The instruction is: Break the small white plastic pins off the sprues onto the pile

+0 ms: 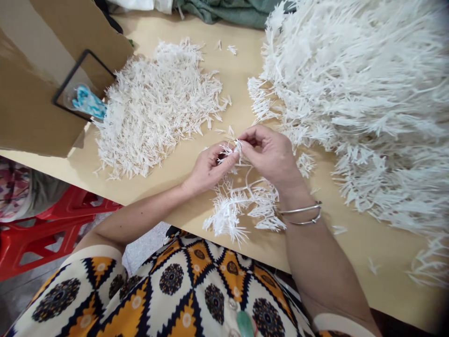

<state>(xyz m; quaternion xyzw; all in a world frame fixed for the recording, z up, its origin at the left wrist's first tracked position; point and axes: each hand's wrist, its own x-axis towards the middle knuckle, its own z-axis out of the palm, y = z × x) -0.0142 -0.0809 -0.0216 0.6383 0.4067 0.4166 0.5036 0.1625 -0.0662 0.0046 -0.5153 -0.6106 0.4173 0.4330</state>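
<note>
My left hand (214, 164) pinches a white, spiky plastic sprig (226, 152) between thumb and fingers. Close against it, my right hand (268, 150) has its thumb and forefinger closed on the tip of the same white piece. Below the two hands, a branching white plastic spray (242, 203) with needle-like tufts lies at the table's near edge; whether it joins the piece in my fingers I cannot tell. A heap of short loose white sprigs (157, 107) lies to the left. On the right rises a much larger pile of long white sprays (361, 93).
A cardboard box (42, 79) stands at the far left, with a black wire frame and a clear cup (87, 100) of blue-and-white contents beside it. Green cloth (224, 10) lies along the back of the tan table (168, 192). Red stools (45, 234) stand below at left.
</note>
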